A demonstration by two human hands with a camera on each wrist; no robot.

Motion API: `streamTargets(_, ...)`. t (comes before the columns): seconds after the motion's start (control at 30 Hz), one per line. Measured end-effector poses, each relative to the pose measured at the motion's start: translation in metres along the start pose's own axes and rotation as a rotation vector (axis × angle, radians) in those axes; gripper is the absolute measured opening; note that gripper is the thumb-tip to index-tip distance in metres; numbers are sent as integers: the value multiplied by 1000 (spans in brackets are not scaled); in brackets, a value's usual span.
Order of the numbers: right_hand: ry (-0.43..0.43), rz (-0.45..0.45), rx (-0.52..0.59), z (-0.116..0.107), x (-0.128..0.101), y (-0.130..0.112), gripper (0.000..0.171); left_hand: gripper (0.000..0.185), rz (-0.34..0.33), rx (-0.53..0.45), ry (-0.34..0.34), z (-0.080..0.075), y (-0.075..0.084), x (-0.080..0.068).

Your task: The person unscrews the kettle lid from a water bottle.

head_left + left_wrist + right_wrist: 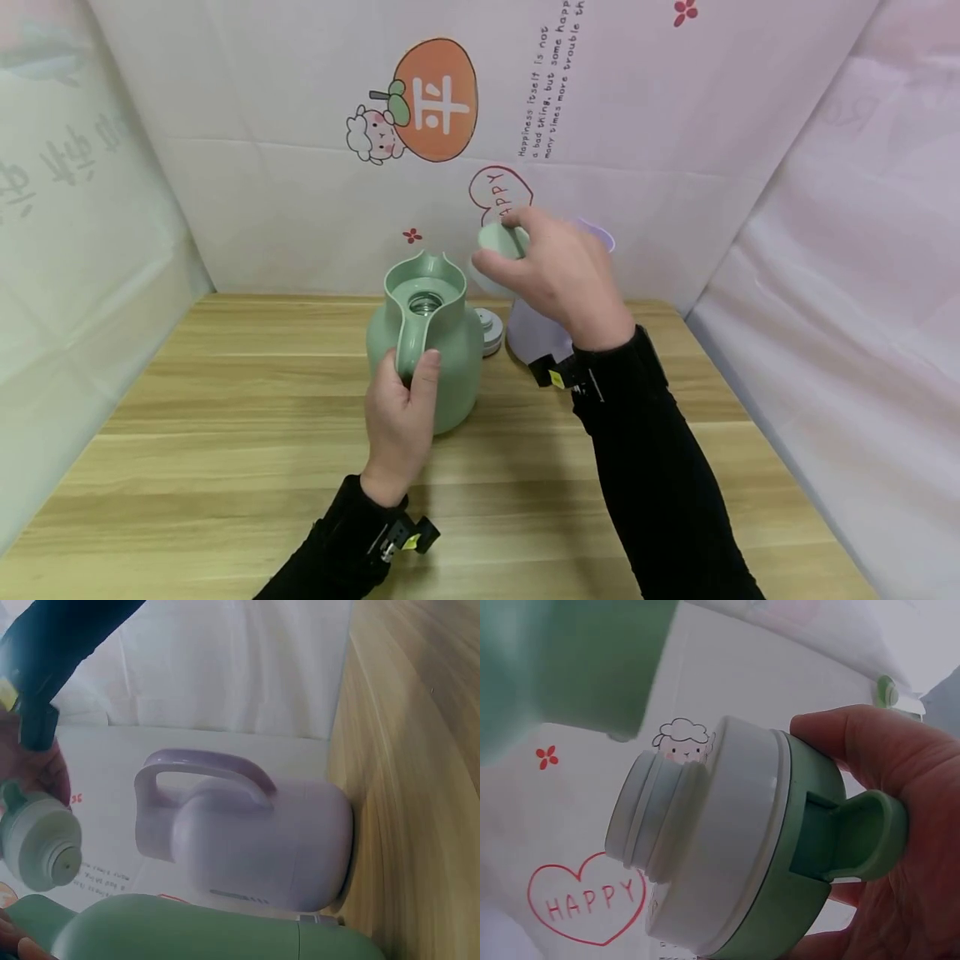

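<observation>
A green vacuum jug [459, 367] stands upright on the table with its mouth uncovered, the round neck opening showing inside the collar. My left hand [401, 417] grips its handle from the near side. Up and to the right of the jug's mouth, my right hand [558, 271] holds the jug's stopper [501, 242] between thumb and fingers. In the right wrist view the stopper [731, 840] has a green top with a raised loop tab, a white body and a narrower threaded plug pointing away from the palm. The jug's rim [592, 667] is close to that plug.
A pale purple jug [255, 840] with a handle stands behind my right hand, partly hidden in the head view. Between the two jugs lies a grey-white round lid [491, 331]. The wooden table [247, 400] meets a printed cloth backdrop [285, 208] just behind them.
</observation>
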State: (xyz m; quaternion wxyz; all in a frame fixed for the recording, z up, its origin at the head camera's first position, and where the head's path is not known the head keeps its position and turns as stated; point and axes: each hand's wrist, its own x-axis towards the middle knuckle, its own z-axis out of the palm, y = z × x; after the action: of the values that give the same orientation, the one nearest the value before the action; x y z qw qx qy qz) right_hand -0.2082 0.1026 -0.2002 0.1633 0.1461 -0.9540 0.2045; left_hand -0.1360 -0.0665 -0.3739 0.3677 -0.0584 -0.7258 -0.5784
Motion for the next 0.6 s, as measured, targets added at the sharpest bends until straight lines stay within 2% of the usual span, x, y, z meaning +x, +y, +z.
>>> streamTargets(0.23,-6,39,-27,24,-17,25,65,24,10,12,1,0,-2,0)
streamTargets(0.5,29,20,-79,53,-28,43,63,24,30,17,17,1,-4,1)
streamTargets(0.6,38,38,-93,66,-34,51,61,23,36,20,20,1,-5,2)
